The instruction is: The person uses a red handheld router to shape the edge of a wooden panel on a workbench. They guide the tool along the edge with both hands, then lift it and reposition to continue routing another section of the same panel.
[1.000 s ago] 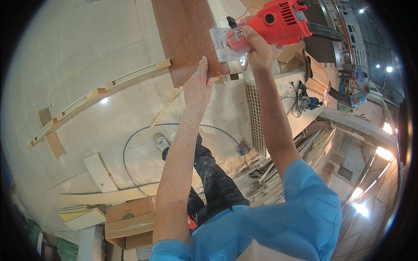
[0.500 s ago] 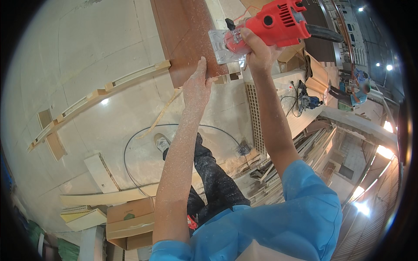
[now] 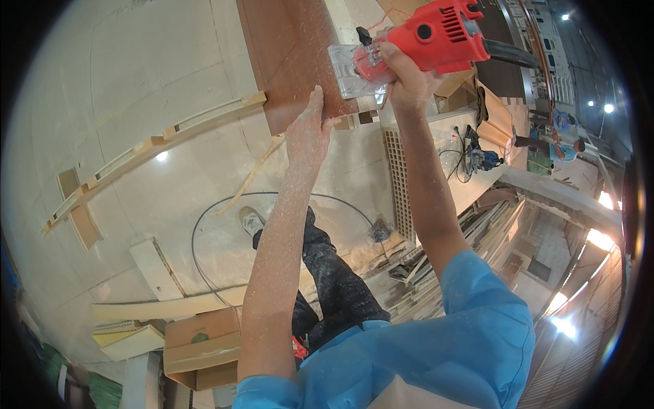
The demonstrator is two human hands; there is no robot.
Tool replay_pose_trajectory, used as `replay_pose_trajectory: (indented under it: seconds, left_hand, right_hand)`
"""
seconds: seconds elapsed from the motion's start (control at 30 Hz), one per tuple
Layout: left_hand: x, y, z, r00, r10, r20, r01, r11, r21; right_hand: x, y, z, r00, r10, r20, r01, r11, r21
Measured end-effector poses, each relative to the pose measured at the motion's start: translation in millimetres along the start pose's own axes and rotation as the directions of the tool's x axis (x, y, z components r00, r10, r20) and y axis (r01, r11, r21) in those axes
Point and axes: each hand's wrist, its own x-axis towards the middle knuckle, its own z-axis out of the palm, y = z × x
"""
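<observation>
My right hand (image 3: 411, 83) is closed around the body of a red trim router (image 3: 436, 37). Its clear plastic base (image 3: 349, 71) sits at the right edge of a brown wood-look board (image 3: 289, 51), close to the board's near end. A black knob (image 3: 364, 35) sticks out beside the base, and a thick black cord sleeve (image 3: 511, 53) leaves the router's rear. Dust coats my left hand (image 3: 308, 133), whose fingers stretch out flat over the board's near end, the thumb apart at the edge. The router's bit cannot be made out.
Wooden strips (image 3: 146, 150) lie on the floor at left. A black cable (image 3: 197, 232) loops around my foot. An open cardboard box (image 3: 201, 347) stands lower left. At right are a blue power tool (image 3: 485, 160), stacked offcuts (image 3: 463, 245) and another person (image 3: 564, 148) farther off.
The router and my right hand have shifted very slightly right. My left hand keeps its place on the board. The distant person's posture has changed a little.
</observation>
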Motion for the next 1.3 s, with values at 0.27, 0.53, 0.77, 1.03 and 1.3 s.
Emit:
replay_pose_trajectory:
  seconds: [0.27, 0.53, 0.77, 1.03, 1.3]
  left_hand:
    - [1.8, -1.5, 1.3, 1.000, -0.013, 0.015, 0.013, 1.000, 0.003]
    - [1.6, -0.7, 1.0, 0.999, -0.026, 0.030, 0.025, 1.000, 0.012]
    - [2.6, -3.1, 3.0, 0.999, -0.025, 0.031, 0.024, 1.000, 0.017]
    - [2.2, -1.9, 2.3, 0.999, -0.021, 0.027, 0.021, 1.000, -0.002]
    - [1.9, -2.5, 2.7, 1.000, -0.019, 0.017, 0.019, 1.000, 0.021]
  right_hand:
    - [-0.9, -2.2, 0.2, 0.999, -0.034, -0.005, 0.034, 0.999, -0.037]
    - [-1.5, -1.0, -1.2, 1.000, -0.019, 0.014, 0.019, 1.000, 0.002]
    - [-2.7, 0.5, -3.3, 0.998, -0.043, 0.035, 0.045, 0.998, -0.045]
    - [-2.2, 0.4, -2.6, 0.999, -0.015, 0.030, 0.015, 1.000, 0.001]
    - [-3.2, -1.6, -2.8, 1.000, -0.002, 0.025, 0.003, 0.999, -0.038]
